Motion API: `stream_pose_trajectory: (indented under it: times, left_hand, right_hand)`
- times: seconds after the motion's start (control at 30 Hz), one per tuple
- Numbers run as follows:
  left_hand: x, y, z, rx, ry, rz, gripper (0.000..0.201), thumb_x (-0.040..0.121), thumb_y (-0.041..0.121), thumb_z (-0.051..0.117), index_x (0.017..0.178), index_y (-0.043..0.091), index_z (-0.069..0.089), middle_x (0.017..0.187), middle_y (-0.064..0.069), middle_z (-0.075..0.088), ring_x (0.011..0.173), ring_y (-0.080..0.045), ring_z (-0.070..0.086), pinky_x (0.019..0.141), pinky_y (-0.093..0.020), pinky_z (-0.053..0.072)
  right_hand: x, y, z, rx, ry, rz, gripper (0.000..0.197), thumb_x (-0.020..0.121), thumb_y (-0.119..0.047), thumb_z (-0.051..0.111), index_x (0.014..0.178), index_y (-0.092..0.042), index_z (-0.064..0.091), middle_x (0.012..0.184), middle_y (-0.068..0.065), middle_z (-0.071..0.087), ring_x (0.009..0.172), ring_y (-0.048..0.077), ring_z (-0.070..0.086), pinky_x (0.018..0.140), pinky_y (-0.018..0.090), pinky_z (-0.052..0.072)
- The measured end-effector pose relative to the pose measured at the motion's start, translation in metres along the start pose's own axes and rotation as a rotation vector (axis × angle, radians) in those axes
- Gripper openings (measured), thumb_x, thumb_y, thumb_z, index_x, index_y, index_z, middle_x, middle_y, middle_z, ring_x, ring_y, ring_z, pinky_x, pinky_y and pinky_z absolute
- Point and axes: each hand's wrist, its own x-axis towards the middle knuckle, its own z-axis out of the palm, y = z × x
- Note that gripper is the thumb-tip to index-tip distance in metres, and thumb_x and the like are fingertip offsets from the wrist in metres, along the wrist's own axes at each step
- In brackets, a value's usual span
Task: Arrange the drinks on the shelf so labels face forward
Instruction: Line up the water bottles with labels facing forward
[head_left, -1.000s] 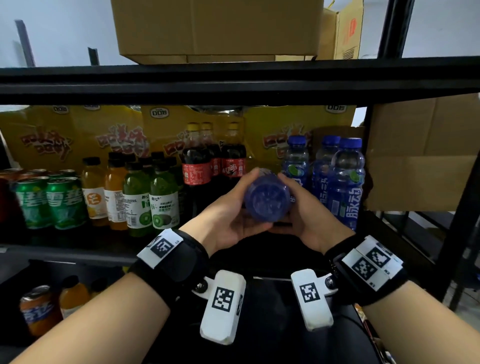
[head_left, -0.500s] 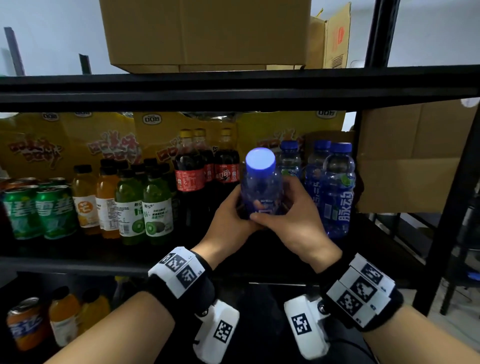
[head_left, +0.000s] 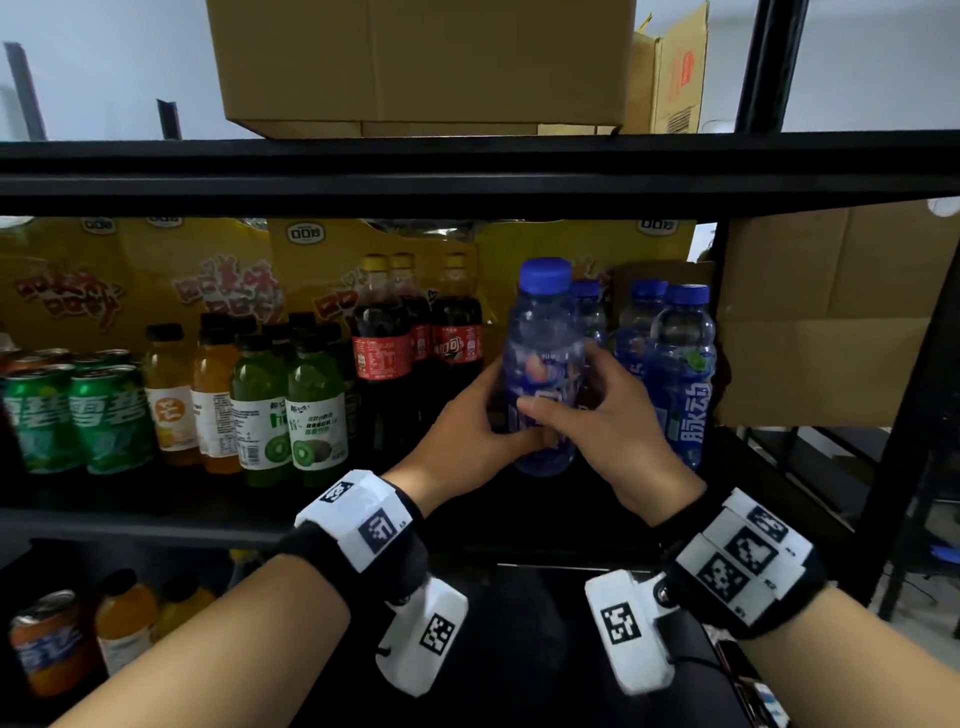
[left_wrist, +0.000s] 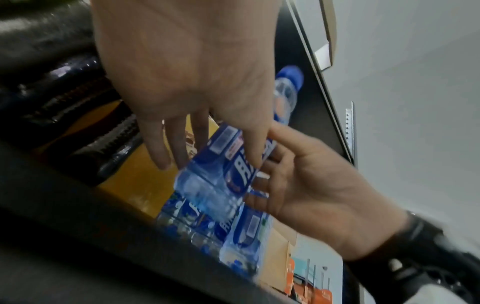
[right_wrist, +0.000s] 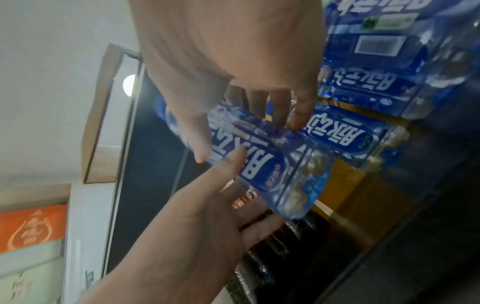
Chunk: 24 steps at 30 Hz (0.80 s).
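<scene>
Hands gripped my upright blue bottle (head_left: 543, 364), left hand (head_left: 470, 421) and right hand (head_left: 602, 415); its white label characters were possibly 脉动.

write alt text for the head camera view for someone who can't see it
Two bare hands, the left hand and right hand, hold a blue-capped bottle upright at a black shelf. Around it stand green cans, orange and kiwi juice bottles, cola bottles and more blue bottles. Cardboard boxes sit on the shelf above.
</scene>
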Motion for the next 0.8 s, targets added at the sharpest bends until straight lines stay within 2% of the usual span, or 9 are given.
stream_pose_trajectory:
  times: [0.1,0.17,0.3,0.37,0.43,0.5,0.63,0.73,0.8]
  left_hand:
    - [0.010,0.005,-0.014,-0.116,-0.007,-0.121,0.075,0.091,-0.008,0.065,0.145,0.037,0.041,0.120,0.010,0.071,0.106,-0.004,0.071,0.079,-0.020,0.057]
    - [0.021,0.015,-0.022,-0.149,0.047,-0.163,0.065,0.093,0.002,0.065,0.136,0.046,0.043,0.115,0.019,0.071,0.107,-0.002,0.069,0.074,-0.017,0.056]
    - [0.045,0.038,-0.031,0.283,0.128,-0.059,0.083,0.086,0.048,0.074,0.155,0.040,0.028,0.141,0.010,0.059,0.129,-0.016,0.056,0.098,-0.031,0.049]
    - [0.057,0.045,-0.030,0.461,0.119,0.032,0.092,0.089,0.051,0.073,0.161,0.035,0.019,0.148,-0.001,0.056,0.126,-0.022,0.060,0.101,-0.035,0.051]
    - [0.070,0.052,-0.028,0.611,0.029,0.058,0.096,0.088,0.049,0.075,0.162,0.036,0.017,0.145,-0.006,0.057,0.118,-0.027,0.065,0.096,-0.037,0.055]
    - [0.082,0.056,-0.027,0.773,-0.057,0.039,0.094,0.087,0.046,0.078,0.161,0.032,0.022,0.149,-0.009,0.052,0.125,-0.031,0.060,0.098,-0.039,0.053]
    - [0.098,0.057,-0.023,0.862,-0.078,0.014,0.084,0.085,0.046,0.080,0.154,0.022,0.040,0.145,-0.012,0.055,0.131,-0.032,0.055,0.105,-0.044,0.049]
    - [0.105,0.048,-0.021,0.872,-0.033,0.007,0.073,0.089,0.036,0.076,0.152,0.021,0.042,0.137,-0.019,0.056,0.122,-0.039,0.059,0.100,-0.045,0.051]
    - [0.110,0.043,-0.019,0.880,-0.020,-0.019,0.071,0.092,0.033,0.073,0.153,0.020,0.040,0.136,-0.022,0.052,0.118,-0.042,0.059,0.097,-0.045,0.052]
  right_hand:
    - [0.011,0.007,0.001,0.007,-0.047,0.129,0.040,0.081,-0.019,0.088,0.113,-0.033,0.068,0.100,-0.018,0.078,0.093,0.002,0.074,0.069,0.012,0.056]
    - [0.018,0.011,0.001,-0.003,-0.073,0.197,0.038,0.081,-0.017,0.087,0.111,-0.030,0.067,0.093,-0.018,0.078,0.085,-0.003,0.073,0.064,0.010,0.055]
    - [0.035,0.011,0.002,-0.035,-0.130,0.277,0.032,0.081,-0.019,0.088,0.101,-0.034,0.068,0.084,-0.026,0.076,0.076,-0.006,0.072,0.058,0.010,0.054]
    - [0.042,0.012,0.006,-0.061,-0.136,0.270,0.032,0.082,-0.017,0.088,0.102,-0.033,0.069,0.086,-0.022,0.077,0.077,-0.007,0.071,0.059,0.009,0.054]
    - [0.047,0.013,0.011,-0.078,-0.152,0.265,0.033,0.084,-0.015,0.086,0.106,-0.032,0.068,0.088,-0.023,0.077,0.080,-0.009,0.071,0.059,0.007,0.052]
    - [0.051,0.014,0.011,-0.099,-0.196,0.292,0.033,0.087,-0.017,0.084,0.106,-0.036,0.065,0.086,-0.029,0.075,0.080,-0.012,0.070,0.059,0.006,0.051]
    - [0.058,0.005,-0.002,-0.170,-0.188,0.300,0.031,0.089,-0.019,0.080,0.101,-0.040,0.061,0.091,-0.024,0.074,0.076,-0.014,0.068,0.056,0.006,0.051]
    - [0.067,-0.001,-0.011,-0.195,-0.008,0.187,0.028,0.090,-0.017,0.075,0.102,-0.038,0.061,0.102,-0.021,0.067,0.084,-0.008,0.067,0.071,0.012,0.051]
    - [0.069,-0.007,-0.013,-0.212,0.079,0.156,0.037,0.092,-0.020,0.074,0.126,-0.025,0.060,0.109,-0.015,0.061,0.099,0.004,0.062,0.088,0.024,0.049]
